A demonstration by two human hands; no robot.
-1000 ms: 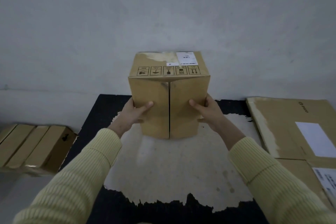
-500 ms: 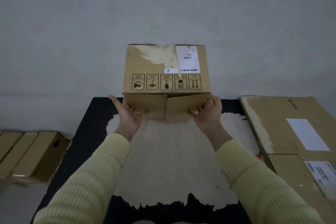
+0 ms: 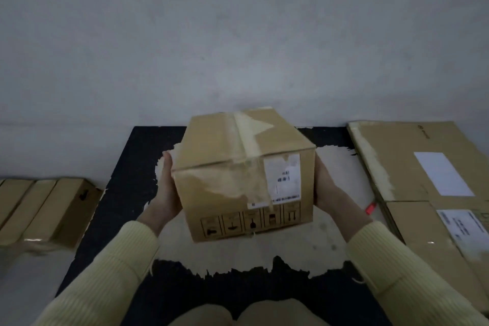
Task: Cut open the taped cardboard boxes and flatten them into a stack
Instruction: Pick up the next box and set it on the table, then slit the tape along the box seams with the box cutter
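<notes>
A taped brown cardboard box (image 3: pixel 232 167) is held over the worn black mat (image 3: pixel 124 182), its taped top seam (image 3: pixel 247 140) facing up. A white shipping label (image 3: pixel 283 180) and a row of handling symbols are on the side facing me. My left hand (image 3: pixel 165 193) presses flat against the box's left side, fingers straight. My right hand (image 3: pixel 326 188) presses on the right side, its fingertips hidden behind the box. The box is tilted slightly, with its near bottom edge close to the mat.
Flattened cardboard sheets (image 3: pixel 397 159) with white labels lie on the right. A small red object (image 3: pixel 370 208) pokes out beside them. Several closed brown boxes (image 3: pixel 39 209) lie on the floor at the left. A grey wall stands right behind the mat.
The box has been rolled towards me and lowered: the labelled side, once on top, now faces me, and the taped seam faces up. Both hands moved from under it to its sides.
</notes>
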